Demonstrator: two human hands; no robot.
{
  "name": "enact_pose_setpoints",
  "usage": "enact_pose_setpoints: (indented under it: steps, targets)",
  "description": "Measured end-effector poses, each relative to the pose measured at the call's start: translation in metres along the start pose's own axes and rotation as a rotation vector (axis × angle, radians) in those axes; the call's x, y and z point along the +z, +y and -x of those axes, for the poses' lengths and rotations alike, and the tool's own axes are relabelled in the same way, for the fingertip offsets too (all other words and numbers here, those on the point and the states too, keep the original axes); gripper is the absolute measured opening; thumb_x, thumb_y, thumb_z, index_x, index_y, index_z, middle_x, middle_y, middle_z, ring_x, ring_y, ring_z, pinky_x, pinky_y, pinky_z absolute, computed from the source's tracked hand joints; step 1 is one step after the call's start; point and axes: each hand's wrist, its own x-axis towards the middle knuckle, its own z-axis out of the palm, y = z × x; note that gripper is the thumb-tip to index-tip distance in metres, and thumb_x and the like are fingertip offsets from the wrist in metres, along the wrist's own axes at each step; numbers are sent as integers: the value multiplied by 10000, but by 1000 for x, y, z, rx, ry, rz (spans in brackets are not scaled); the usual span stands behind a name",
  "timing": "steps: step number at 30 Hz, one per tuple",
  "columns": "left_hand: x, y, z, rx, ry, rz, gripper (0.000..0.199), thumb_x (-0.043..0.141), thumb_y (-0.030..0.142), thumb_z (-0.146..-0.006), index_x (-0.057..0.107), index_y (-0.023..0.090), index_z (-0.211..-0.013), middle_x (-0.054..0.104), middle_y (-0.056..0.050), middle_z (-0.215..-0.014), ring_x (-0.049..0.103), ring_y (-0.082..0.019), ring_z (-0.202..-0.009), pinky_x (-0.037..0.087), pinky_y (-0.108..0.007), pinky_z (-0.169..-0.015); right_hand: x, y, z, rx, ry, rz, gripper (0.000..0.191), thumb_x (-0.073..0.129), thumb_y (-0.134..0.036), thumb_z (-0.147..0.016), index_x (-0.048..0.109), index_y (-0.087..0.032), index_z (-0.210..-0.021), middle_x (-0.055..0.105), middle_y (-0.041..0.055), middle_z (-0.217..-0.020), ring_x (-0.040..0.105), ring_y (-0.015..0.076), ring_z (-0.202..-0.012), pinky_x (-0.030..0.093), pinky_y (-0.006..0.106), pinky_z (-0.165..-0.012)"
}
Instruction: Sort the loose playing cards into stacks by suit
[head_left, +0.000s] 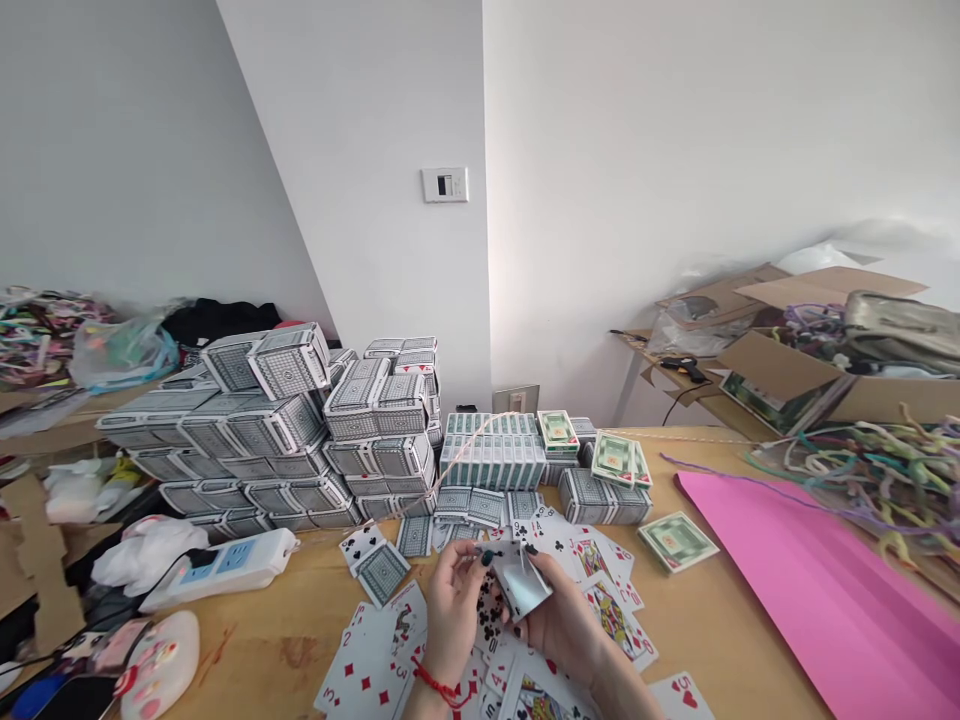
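Nearest the camera are the two hands, held over a spread of loose cards (358,665). The right hand (556,606) curls round the side of a few held cards (523,588), thumb above and fingers beneath, with little gap. The left hand (459,600), a red band (439,688) at its wrist, pinches their far left corner between thumb and fingers. Glare hides the faces of the held cards, and how many there are I cannot tell.

Just beyond the grip, more cards lie scattered on the table (247,655), with a row of boxes (493,452) behind them. Left of that row rise stacks of grey packs (262,430). Right of the grip lie a green box (679,542) and, farther out, a pink sheet (817,580). Well left of the grip is a power strip (229,570). Far off to the right, past the sheet, stands an open carton (787,372); the wall (675,130) rises behind everything.
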Motion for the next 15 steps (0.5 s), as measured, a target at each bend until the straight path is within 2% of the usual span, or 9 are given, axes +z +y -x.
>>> enact_pose_setpoints:
  steps: [3, 5, 7, 9, 12, 15]
  targets:
    - [-3, 6, 4, 85, 128, -86, 319, 558, 477, -724, 540, 177, -832, 594, -61, -755, 599, -202, -729, 494, -285, -650, 0, -1, 2, -70, -8, -35, 270, 527, -407, -750, 590, -165, -854, 641, 50, -712, 588, 159, -595, 423, 249, -542]
    - [-3, 8, 6, 113, 148, -121, 331, 536, 485, -737, 537, 183, -871, 594, -60, -746, 599, -198, -704, 494, -287, -643, 0, -1, 3, -130, 19, -4, 274, 536, -410, -747, 597, -167, -859, 631, 46, -721, 581, 163, -609, 441, 278, -583]
    - [-1, 9, 8, 124, 95, -160, 329, 502, 481, -761, 543, 189, -908, 600, -63, -758, 595, -194, -690, 497, -282, -632, 0, -2, 3, -199, 69, 61, 275, 542, -426, -742, 605, -170, -821, 606, 31, -700, 560, 158, -605, 446, 286, -598]
    - [1, 10, 8, 140, -13, -201, 310, 472, 447, -787, 556, 196, -947, 613, -80, -830, 597, -200, -739, 501, -281, -655, -1, -2, 3, -270, 129, 122, 247, 573, -425, -722, 599, -185, -776, 574, 9, -689, 530, 147, -602, 443, 269, -578]
    - [3, 10, 9, 211, -131, -249, 275, 468, 347, -800, 571, 205, -1012, 599, -103, -1022, 574, -230, -923, 486, -310, -778, -3, -1, 1, -330, 191, 162, 213, 617, -405, -693, 580, -206, -762, 532, -17, -675, 483, 130, -580, 416, 233, -520]
    - [4, 12, 11, 312, -208, -293, 254, 481, 256, -772, 608, 207, -986, 554, -99, -1152, 509, -254, -1069, 439, -345, -884, -4, 0, 0, -339, 185, 195, 215, 607, -410, -710, 564, -205, -756, 489, -35, -623, 435, 108, -522, 386, 218, -495]
